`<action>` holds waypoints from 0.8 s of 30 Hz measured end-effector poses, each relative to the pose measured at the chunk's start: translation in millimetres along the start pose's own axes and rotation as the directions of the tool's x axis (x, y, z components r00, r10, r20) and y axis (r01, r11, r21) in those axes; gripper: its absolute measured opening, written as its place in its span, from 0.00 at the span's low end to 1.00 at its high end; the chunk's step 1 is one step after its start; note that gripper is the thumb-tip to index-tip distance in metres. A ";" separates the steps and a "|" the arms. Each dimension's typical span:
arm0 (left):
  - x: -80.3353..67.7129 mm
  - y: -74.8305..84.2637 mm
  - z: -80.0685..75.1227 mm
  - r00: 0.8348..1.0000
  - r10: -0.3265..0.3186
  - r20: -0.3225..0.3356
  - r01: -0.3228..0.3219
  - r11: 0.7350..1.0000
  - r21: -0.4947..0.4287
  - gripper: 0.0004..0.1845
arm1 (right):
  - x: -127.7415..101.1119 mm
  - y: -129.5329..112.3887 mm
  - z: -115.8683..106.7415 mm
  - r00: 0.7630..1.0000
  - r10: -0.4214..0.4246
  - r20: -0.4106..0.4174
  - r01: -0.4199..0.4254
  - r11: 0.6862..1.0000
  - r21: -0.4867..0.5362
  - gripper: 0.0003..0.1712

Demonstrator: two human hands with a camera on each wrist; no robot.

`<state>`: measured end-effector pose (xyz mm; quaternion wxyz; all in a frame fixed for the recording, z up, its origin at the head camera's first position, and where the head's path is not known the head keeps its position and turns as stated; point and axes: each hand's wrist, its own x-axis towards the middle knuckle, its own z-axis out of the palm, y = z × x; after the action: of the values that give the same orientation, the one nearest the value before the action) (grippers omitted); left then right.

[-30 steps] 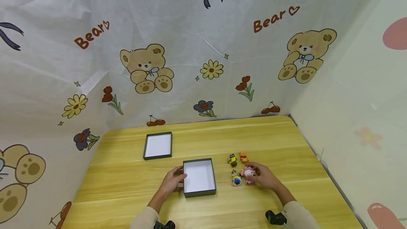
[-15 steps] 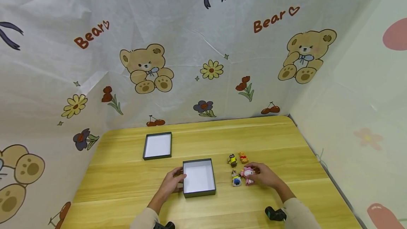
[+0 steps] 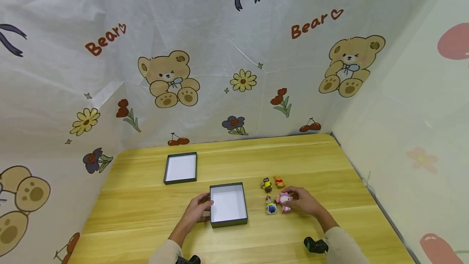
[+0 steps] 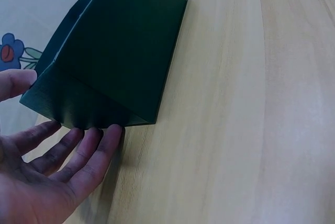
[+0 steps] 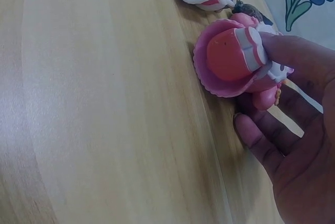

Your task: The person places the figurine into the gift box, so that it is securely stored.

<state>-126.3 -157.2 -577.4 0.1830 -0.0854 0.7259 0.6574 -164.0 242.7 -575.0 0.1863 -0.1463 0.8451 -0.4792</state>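
Note:
My left hand (image 3: 195, 210) grips the left side of a dark green box (image 3: 229, 223) with a white inside. In the left wrist view its thumb lies at the rim, while the fingertips touch the lower edge of the box's wall (image 4: 110, 51). To the right, my right hand (image 3: 305, 201) pinches a small pink-and-white toy figurine (image 3: 283, 202) between thumb and fingers. The right wrist view shows the figurine's pink skirt and white-and-pink feet (image 5: 251, 48) facing the camera. Beside it stands a white-and-blue rabbit-like figurine (image 3: 271, 207).
A shallow dark-edged box lid (image 3: 180, 167) with a white inside lies at the back left. Behind the held figurine are a yellow-and-dark figurine (image 3: 266, 185) and an orange bear figurine with red (image 3: 279, 181). A printed cloth wall rises behind the wooden table (image 3: 146, 211).

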 end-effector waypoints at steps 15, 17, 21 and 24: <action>-2.1 3.0 0.0 1.000 -0.007 -0.004 0.007 1.000 0.021 0.32 | -0.3 0.2 1.9 1.000 -0.006 -0.018 0.006 1.000 -0.015 0.22; -2.6 3.6 -0.1 1.000 -0.009 -0.003 0.009 1.000 0.022 0.32 | -0.8 -0.1 1.4 1.000 -0.017 -0.016 0.017 1.000 -0.005 0.22; -2.6 3.6 -0.2 1.000 -0.009 0.003 0.009 1.000 0.020 0.32 | -1.7 -0.4 0.4 1.000 -0.018 -0.019 0.018 0.999 0.026 0.23; -2.3 2.9 -0.6 1.000 -0.005 0.007 0.005 1.000 0.016 0.31 | -1.1 -0.1 0.3 0.999 -0.026 -0.034 0.027 0.999 0.035 0.23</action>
<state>-125.3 -157.8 -573.8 0.1876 -0.0834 0.7305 0.6513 -162.9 242.9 -574.9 0.1683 -0.1460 0.8374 -0.4991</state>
